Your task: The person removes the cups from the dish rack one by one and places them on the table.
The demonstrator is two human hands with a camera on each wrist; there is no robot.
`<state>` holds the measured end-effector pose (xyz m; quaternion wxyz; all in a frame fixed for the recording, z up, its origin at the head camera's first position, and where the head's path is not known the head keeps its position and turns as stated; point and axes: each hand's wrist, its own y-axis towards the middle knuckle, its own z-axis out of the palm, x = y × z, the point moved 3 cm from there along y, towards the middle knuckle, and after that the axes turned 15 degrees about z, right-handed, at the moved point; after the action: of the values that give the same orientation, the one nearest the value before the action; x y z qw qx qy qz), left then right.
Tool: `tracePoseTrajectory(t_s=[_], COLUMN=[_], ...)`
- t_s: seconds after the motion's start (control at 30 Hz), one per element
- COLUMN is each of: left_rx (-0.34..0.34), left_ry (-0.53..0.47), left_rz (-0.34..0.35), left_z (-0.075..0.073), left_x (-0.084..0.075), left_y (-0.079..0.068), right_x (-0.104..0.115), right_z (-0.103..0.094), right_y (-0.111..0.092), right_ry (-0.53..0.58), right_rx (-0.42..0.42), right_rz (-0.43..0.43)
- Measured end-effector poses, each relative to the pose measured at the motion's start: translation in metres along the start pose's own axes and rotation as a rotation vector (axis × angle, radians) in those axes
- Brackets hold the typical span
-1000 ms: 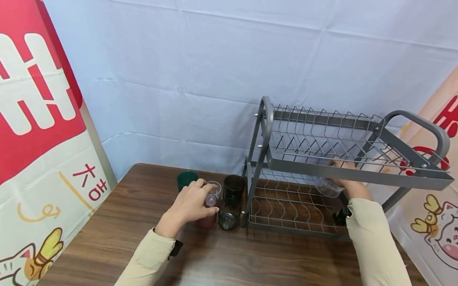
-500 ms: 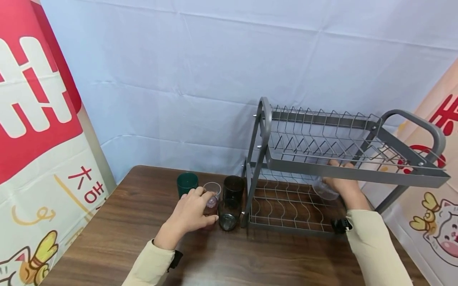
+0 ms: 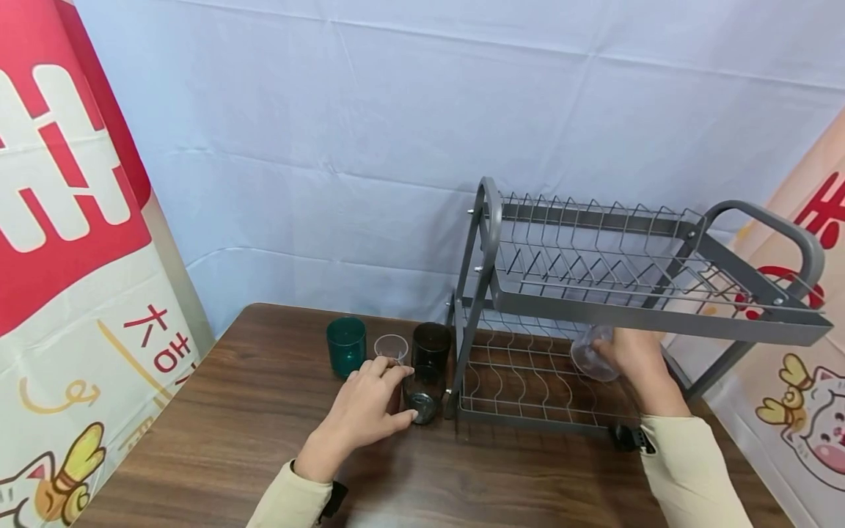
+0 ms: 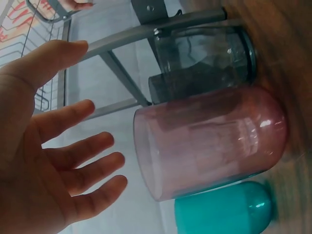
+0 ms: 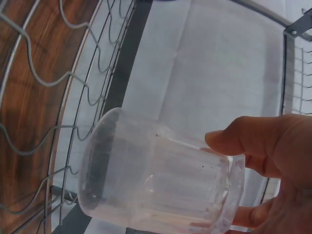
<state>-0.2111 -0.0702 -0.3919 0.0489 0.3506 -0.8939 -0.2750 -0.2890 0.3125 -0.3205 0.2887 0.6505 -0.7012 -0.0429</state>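
My right hand (image 3: 637, 359) grips a clear plastic cup (image 5: 156, 180) from one end, thumb on its side. In the head view this cup is tilted above the lower tier of a grey metal dish rack (image 3: 554, 301). My left hand (image 3: 366, 403) has its fingers spread near a smoky grey glass (image 3: 424, 403). In the left wrist view, a pink cup (image 4: 209, 141) stands just beyond the fingertips, apart from them; the hand mostly hides it from the head view. Nearby are a teal cup (image 3: 346, 348), a dark glass (image 3: 432, 348) and a clear rim (image 3: 392, 346).
The two-tier rack stands at the right of the brown wooden table (image 3: 264, 418), its upper tier (image 3: 587, 249) overhanging my right hand. Wavy wires (image 5: 29, 53) line the lower tier. A pale cloth (image 3: 317, 161) hangs behind, with printed cloths (image 3: 72, 264) at the sides.
My left hand has shifted right, from the pink cup towards the smoky grey glass. My right hand has moved the clear cup slightly left and towards the front within the lower tier.
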Motion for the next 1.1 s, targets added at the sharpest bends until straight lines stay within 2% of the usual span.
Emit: tracePoseTrajectory(t_s=[0.1,0.23,0.37,0.47,0.6,0.87,1.1], left_rx=[-0.051,-0.096,-0.122,-0.147,-0.188,-0.276,-0.296], left_ry=[0.0,-0.008,-0.026,-0.043,-0.071,-0.15,-0.24], left_rz=[0.012,0.018,0.022,0.031,0.046,0.094,0.051], left_z=[0.001,0.003,0.005,0.006,0.008,0.015,0.022], left_x=[-0.002,-0.005,-0.007,-0.01,-0.014,-0.02,-0.025], left_y=[-0.002,-0.005,-0.008,-0.009,-0.01,-0.006,-0.005], right_x=[0.004,0.011,0.016,0.021,0.026,0.036,0.04], right_z=[-0.003,-0.005,-0.006,-0.008,-0.01,-0.017,-0.018], right_y=[-0.006,-0.016,-0.027,-0.035,-0.043,-0.058,-0.072], right_ry=[0.04,0.068,0.048,0.037,0.043,0.134,0.182], right_rx=[-0.017,0.001,0.059,0.124,0.158,0.09,0.057], right_rz=[-0.027,-0.025,0.014,0.08,0.117,0.051,0.007])
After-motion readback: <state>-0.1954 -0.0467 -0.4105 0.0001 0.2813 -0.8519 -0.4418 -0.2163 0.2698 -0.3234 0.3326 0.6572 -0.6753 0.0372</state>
